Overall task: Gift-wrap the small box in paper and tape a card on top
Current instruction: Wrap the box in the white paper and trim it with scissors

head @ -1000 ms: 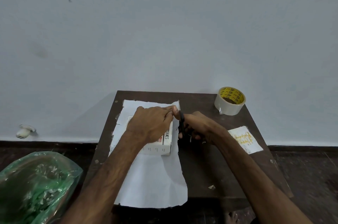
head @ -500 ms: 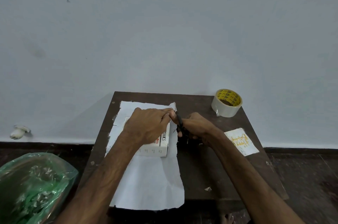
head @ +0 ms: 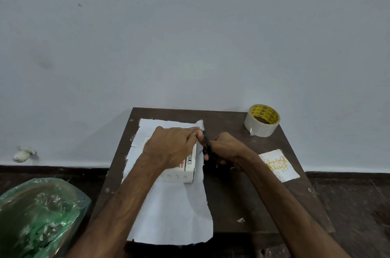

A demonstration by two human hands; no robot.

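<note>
While the small box (head: 186,170) lies on its side on the far half of the white paper (head: 175,215), the cutting step is judged to be in hand, and wrapping proper has not begun. Item, left hand (head: 173,146): laid over the box, fingers curled, their tips seeming to pinch the paper's right edge just beside the blades. Item, right hand (head: 225,149): fingers closed round the handles of black scissors (head: 207,141), whose blades point away from the person along that same edge; whether the blades are open cannot be told. Item, tape roll (head: 261,120): at the table's far right corner, apart from the work. Item, card (head: 278,165): yellow lettering, flat at the right side of the table (head: 242,205), untouched. Item, green plastic bag (head: 38,215): on the floor to the left. Notes on handling: the paper's edges are already ragged, so the sheet likely wants to be held taut near the blades and cut in long, steady strokes parallel to the box's side. Enough margin should be left to fold over the box's ends. The box's weight under the palm should keep the sheet from sliding.
</note>
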